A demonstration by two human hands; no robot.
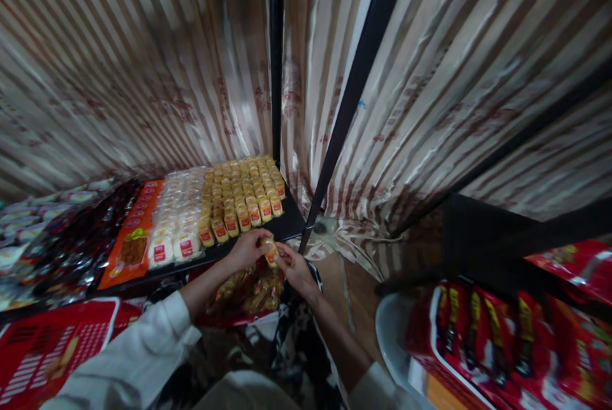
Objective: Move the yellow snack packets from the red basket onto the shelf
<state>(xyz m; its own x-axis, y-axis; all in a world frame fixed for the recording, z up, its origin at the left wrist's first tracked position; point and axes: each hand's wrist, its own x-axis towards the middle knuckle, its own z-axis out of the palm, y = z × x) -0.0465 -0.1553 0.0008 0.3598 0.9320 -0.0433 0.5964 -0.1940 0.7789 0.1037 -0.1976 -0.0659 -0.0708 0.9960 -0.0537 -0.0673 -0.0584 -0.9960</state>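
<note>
A small yellow wrapped snack pack (270, 253) with an orange-red label is held up between my two hands. My left hand (249, 249) pinches it from the left, and my right hand (293, 270) grips its right side. Just below them sits a red container (261, 318) with many similar yellow packs (248, 289) inside, partly covered by my hands. Beyond my hands, rows of yellow packs (243, 196) stand closely lined up on a black shelf (287, 224).
Left of the yellow rows lie white wrapped packs (179, 215), an orange packet (131, 238) and dark shiny packets (76, 238). A red basket (90, 330) stands at lower left. Another basket (435, 317) holds red packets (502, 333) at right. Black posts (344, 110) rise before striped curtains.
</note>
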